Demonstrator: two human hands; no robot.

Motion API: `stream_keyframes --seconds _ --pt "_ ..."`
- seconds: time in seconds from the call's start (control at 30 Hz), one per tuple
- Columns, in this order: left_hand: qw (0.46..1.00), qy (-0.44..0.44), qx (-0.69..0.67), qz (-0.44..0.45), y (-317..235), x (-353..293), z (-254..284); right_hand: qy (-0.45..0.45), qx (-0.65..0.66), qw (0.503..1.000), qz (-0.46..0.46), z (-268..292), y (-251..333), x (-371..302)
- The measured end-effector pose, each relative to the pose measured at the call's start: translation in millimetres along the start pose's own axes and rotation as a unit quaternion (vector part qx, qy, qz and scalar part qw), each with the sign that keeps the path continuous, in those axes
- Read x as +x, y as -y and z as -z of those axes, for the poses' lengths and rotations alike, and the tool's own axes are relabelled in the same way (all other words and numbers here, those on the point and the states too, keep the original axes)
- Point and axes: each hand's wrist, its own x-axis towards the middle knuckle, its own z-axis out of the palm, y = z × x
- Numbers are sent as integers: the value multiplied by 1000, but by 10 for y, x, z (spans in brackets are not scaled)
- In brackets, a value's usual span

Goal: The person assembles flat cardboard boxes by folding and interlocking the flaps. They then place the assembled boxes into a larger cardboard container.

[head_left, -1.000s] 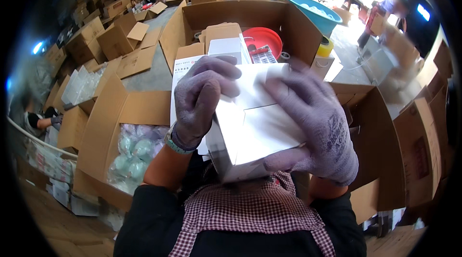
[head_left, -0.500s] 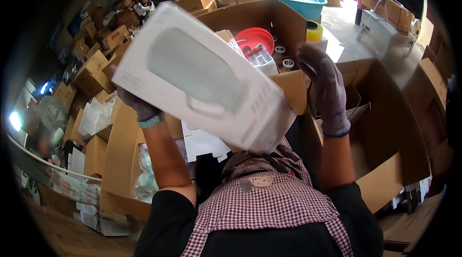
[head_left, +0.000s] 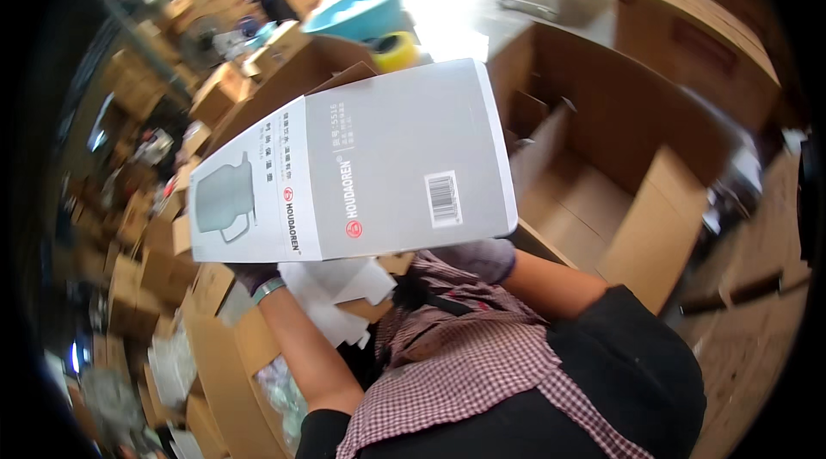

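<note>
The grey-and-white rectangular carton [head_left: 409, 162] is up in front of me, lying crosswise above my red-and-white checked cloth apron [head_left: 465, 347]. Its white face, printed with a grey-green jug, is to my left; the wider grey face, bearing a white barcode label [head_left: 443, 198], is to my right. My left hand [head_left: 255, 275], in a purple-grey glove, is at the carton's lower left edge, and my right hand [head_left: 487, 259], gloved alike, is under its lower right part. The carton hides my fingers, so I cannot tell how tightly either set closes. Crumpled white paper sheets [head_left: 323, 300] are just beside my left wrist. An open brown cardboard box [head_left: 628, 106] stands to my right, and beyond the carton are a yellow roll [head_left: 395, 52] and a round blue basin [head_left: 370, 22].
</note>
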Motion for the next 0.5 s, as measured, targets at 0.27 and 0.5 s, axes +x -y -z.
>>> stream_keyframes --seconds 0.27,0.5 --pt "976 -104 12 190 1393 73 -1494 193 220 911 -291 1146 -1427 -1231" --pt "927 94 172 321 1574 -564 -2057 -176 274 778 -538 2905 -1751 -1734"
